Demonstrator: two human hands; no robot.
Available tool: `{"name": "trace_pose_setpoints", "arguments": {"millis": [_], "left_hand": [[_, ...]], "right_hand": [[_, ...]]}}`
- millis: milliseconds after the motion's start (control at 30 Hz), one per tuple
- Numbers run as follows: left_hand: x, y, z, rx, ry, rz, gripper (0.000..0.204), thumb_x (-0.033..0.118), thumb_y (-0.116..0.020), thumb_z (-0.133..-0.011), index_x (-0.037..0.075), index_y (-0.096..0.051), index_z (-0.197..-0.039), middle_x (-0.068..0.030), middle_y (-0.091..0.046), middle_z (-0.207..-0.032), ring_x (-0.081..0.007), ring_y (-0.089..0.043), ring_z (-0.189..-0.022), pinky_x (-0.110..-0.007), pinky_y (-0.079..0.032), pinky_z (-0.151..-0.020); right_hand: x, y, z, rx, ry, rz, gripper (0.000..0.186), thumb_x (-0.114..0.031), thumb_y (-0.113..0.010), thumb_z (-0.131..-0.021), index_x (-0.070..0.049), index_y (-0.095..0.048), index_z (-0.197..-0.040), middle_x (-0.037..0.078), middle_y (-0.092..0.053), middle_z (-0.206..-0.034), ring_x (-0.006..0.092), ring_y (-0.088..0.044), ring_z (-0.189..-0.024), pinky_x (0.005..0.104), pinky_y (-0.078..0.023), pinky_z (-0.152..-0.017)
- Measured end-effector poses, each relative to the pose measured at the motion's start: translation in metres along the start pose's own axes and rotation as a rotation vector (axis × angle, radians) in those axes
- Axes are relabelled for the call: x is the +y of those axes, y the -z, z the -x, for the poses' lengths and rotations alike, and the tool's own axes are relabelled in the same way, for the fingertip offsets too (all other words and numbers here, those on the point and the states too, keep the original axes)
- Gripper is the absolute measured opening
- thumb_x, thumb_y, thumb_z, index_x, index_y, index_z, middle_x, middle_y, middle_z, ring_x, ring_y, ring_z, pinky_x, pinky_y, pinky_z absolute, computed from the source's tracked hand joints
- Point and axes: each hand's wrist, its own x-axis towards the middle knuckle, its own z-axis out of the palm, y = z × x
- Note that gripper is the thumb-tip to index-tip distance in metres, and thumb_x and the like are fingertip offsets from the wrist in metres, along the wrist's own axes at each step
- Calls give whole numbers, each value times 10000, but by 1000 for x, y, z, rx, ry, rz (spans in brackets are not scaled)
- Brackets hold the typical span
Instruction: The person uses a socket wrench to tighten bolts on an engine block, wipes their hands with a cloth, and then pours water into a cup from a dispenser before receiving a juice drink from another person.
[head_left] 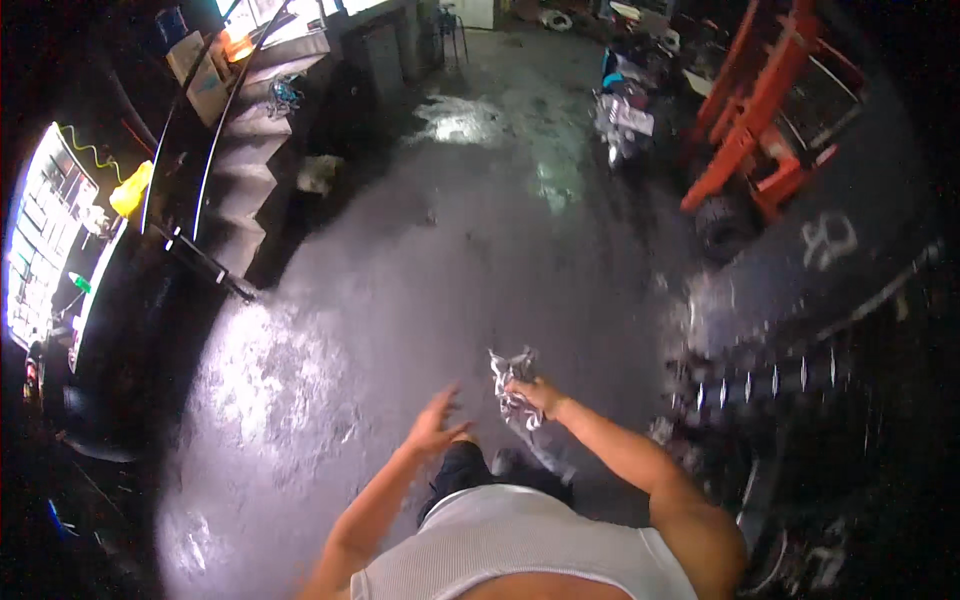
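Observation:
My right hand (pixel 543 395) grips a crumpled, shiny silver-grey rag or foil wad (pixel 511 385), held out in front of my body above the wet concrete floor (pixel 400 300). My left hand (pixel 436 424) hangs free to its left with fingers spread and nothing in it; it looks blurred. Both bare forearms come up from the lower edge, over my white ribbed top and dark trousers.
A large black tyre (pixel 820 330) with chalk marks fills the right side. An orange-red metal frame machine (pixel 765 130) stands at the back right. Grey steps (pixel 250 170) with a rail rise at the left, beside bright lit shelves (pixel 45 230). Clutter lies at the far back.

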Motion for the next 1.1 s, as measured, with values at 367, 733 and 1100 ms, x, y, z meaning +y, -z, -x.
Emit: {"name": "trace_pose_setpoints", "arguments": {"millis": [367, 733, 1100], "left_hand": [[-112, 281, -444, 387, 375, -724, 467, 334, -640, -782, 38, -566, -1136, -184, -586, -1105, -328, -536, -1053, -391, -438, -882], [100, 452, -1167, 209, -104, -405, 377, 286, -603, -808, 11, -557, -1062, -163, -623, -960, -343, -591, -907, -410, -484, -748], [-111, 435, -1259, -226, 866, -297, 341, 302, -555, -797, 66, -613, -1036, -145, -633, -1015, -270, -605, -913, -366, -479, -775]], "right_hand": [[-262, 475, -308, 753, -268, 1412, 443, -355, -682, -685, -51, -600, -996, 208, -602, -989, 375, -589, -903, 451, -471, -782], [-276, 634, -446, 695, -960, 366, 397, -321, -674, -728, -23, -607, -980, 163, -636, -912, 276, -620, -820, 408, -487, -707], [-1025, 852, -1053, 796, 181, 1114, 574, -461, -684, -692, 38, -595, -960, 273, -594, -963, 401, -581, -873, 453, -462, -738]]}}
